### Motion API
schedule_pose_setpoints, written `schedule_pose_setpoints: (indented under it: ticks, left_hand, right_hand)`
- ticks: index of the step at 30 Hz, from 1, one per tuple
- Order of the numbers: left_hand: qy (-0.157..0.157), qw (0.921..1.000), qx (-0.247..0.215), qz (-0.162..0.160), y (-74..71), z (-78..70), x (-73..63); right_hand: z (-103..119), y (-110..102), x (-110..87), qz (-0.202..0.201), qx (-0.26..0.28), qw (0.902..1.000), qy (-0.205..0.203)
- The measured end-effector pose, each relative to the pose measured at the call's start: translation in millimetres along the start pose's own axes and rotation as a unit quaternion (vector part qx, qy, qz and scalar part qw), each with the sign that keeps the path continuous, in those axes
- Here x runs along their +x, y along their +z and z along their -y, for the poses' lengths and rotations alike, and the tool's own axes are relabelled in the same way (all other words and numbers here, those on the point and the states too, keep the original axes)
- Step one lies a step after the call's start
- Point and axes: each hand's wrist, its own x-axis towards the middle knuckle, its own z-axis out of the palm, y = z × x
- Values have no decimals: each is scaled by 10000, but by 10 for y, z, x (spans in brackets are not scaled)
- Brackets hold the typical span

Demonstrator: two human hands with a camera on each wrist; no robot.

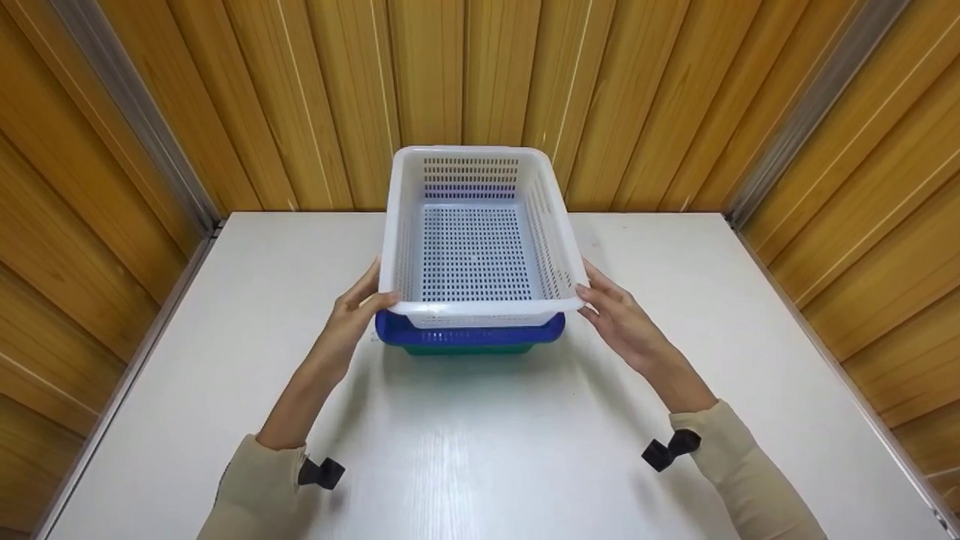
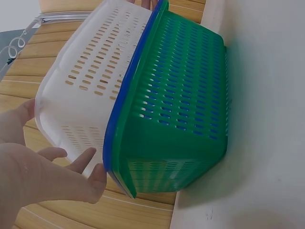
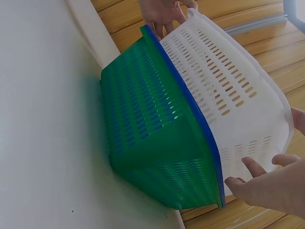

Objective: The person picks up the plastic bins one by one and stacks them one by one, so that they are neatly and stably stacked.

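A white perforated plastic basket [image 1: 480, 307] sits partly inside a blue basket [image 1: 471, 334], its walls standing well above the blue rim. The blue one is nested in a green basket [image 2: 171, 95], which rests on the table. My left hand [image 1: 351, 309] holds the white basket's near left corner, thumb on the rim and fingers along the outer side. At the near right corner my right hand [image 1: 624, 319] grips the same rim, thumb on top. In the wrist views, the other fingers spread beside the white wall, close to the blue rim.
The baskets stand toward the back of a white table [image 1: 442, 442]. Wood-patterned panels [image 1: 495, 75] rise behind it and at both sides, with grey metal posts [image 1: 142, 112] in the corners. Each sleeve has a black wrist device [image 1: 321, 473] strapped on.
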Motion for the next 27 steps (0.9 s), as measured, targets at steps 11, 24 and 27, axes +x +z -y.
schedule_pose_setpoints:
  ticks: [11, 24, 27]
  left_hand:
    - [-375, 9992, 108, -53, -86, 150, -14]
    - [-684, 9976, 130, -10, -111, 298, -43]
    - [-720, 9974, 78, 65, -115, 331, -58]
  right_hand:
    - [-166, 61, 15, -47, -80, 9999, 50]
    - [-320, 25, -46, 66, 125, 9990, 424]
    - [-342, 15, -69, 76, 170, 9985, 516]
